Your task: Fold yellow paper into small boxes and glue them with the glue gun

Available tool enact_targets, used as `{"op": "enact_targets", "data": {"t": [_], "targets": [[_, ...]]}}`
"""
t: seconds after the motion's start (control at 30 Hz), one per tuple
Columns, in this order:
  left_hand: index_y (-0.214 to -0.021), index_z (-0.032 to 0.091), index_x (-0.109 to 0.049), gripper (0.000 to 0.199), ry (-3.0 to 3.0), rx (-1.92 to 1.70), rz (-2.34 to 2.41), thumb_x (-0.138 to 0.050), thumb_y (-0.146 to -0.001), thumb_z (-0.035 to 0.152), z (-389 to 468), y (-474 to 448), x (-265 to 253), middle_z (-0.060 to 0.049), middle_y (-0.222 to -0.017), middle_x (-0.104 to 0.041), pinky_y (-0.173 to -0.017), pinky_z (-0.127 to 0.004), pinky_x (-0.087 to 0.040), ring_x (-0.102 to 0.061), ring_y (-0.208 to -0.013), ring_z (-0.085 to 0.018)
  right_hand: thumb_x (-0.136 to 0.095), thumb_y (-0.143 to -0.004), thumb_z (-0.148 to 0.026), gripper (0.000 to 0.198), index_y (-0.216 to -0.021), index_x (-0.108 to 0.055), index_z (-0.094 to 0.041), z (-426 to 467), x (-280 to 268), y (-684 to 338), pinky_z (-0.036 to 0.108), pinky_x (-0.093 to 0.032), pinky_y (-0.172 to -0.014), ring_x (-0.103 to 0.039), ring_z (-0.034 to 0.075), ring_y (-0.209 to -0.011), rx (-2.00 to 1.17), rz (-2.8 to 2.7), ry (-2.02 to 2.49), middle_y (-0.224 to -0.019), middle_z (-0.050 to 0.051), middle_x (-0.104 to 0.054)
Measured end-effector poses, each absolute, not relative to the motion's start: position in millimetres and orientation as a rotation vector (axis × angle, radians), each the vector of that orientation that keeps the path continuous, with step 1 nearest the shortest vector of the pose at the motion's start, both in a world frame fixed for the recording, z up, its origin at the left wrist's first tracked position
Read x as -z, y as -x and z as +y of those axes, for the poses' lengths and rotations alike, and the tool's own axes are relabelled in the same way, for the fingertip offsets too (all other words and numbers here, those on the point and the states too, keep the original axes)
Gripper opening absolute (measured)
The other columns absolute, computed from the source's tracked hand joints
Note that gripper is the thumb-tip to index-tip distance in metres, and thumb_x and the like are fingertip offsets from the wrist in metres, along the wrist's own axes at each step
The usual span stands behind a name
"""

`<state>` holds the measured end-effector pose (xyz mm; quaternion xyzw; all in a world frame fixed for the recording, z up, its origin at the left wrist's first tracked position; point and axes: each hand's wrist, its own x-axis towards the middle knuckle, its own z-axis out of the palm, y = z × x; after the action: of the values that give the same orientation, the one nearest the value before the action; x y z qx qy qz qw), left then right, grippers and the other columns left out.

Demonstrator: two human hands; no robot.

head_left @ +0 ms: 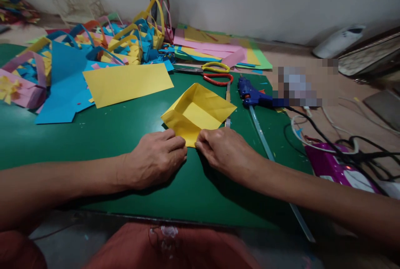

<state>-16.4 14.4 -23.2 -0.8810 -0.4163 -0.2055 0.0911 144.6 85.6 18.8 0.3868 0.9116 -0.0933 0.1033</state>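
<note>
A folded yellow paper box (200,112), open at the top, stands on the green table (125,202) in front of me. My left hand (161,156) is closed on the left part of its near edge. On the right part of that edge, my right hand (223,148) pinches the paper between thumb and fingers. A short strip of the near edge shows between the two hands. Behind the box to the left lies a flat yellow paper sheet (128,84), partly over blue paper (64,85).
Finished paper baskets (125,48) crowd the back left. Red-and-yellow-handled scissors (215,73) lie behind the box. To its right is a blue glue gun (258,96) with a long glue stick (262,133). Coloured sheets (215,48) are stacked behind; a purple power strip (340,164) with cables sits right.
</note>
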Motion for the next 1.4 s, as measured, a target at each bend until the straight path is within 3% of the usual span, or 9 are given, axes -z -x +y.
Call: {"op": "enact_targets", "data": {"t": [0.47, 0.8, 1.17, 1.4], "targets": [[-0.091, 0.015, -0.060, 0.019, 2.624, 0.556, -1.215, -0.042, -0.089, 0.021, 14, 18, 26, -0.004, -0.079, -0.062, -0.059, -0.028, -0.041, -0.051, -0.068, -0.015, -0.041, -0.083, -0.022, 0.027, -0.072, -0.064, -0.014, 85, -17, -144, 0.026, -0.021, -0.047, -0.046, 0.012, -0.049, 0.220, 2.706, -1.139, -0.058, 0.007, -0.060], [-0.100, 0.015, -0.055, 0.026, 2.639, 0.336, -1.238, -0.039, -0.090, 0.033, 13, 14, 23, -0.004, -0.080, -0.055, -0.060, -0.030, -0.038, -0.048, -0.071, -0.017, -0.043, -0.082, -0.021, 0.024, -0.071, -0.064, -0.014, 86, -19, -143, 0.026, -0.023, -0.047, -0.051, 0.013, -0.051, 0.218, 2.712, -1.115, -0.062, 0.008, -0.062], [-0.097, 0.017, -0.057, 0.027, 2.667, 0.301, -1.256, -0.038, -0.090, 0.035, 13, 14, 23, -0.003, -0.082, -0.053, -0.061, -0.032, -0.036, -0.045, -0.073, -0.018, -0.043, -0.081, -0.021, 0.024, -0.069, -0.063, -0.014, 86, -16, -144, 0.026, -0.023, -0.049, -0.047, 0.012, -0.051, 0.247, 2.734, -1.136, -0.060, 0.007, -0.060], [-0.099, 0.016, -0.055, 0.026, 2.680, 0.283, -1.258, -0.040, -0.090, 0.035, 14, 14, 23, -0.003, -0.082, -0.052, -0.061, -0.031, -0.035, -0.045, -0.074, -0.018, -0.040, -0.084, -0.022, 0.029, -0.062, -0.057, -0.016, 87, -28, -164, 0.026, -0.023, -0.050, -0.039, 0.010, -0.047, 0.341, 2.726, -1.199, -0.052, 0.001, -0.052]]}}
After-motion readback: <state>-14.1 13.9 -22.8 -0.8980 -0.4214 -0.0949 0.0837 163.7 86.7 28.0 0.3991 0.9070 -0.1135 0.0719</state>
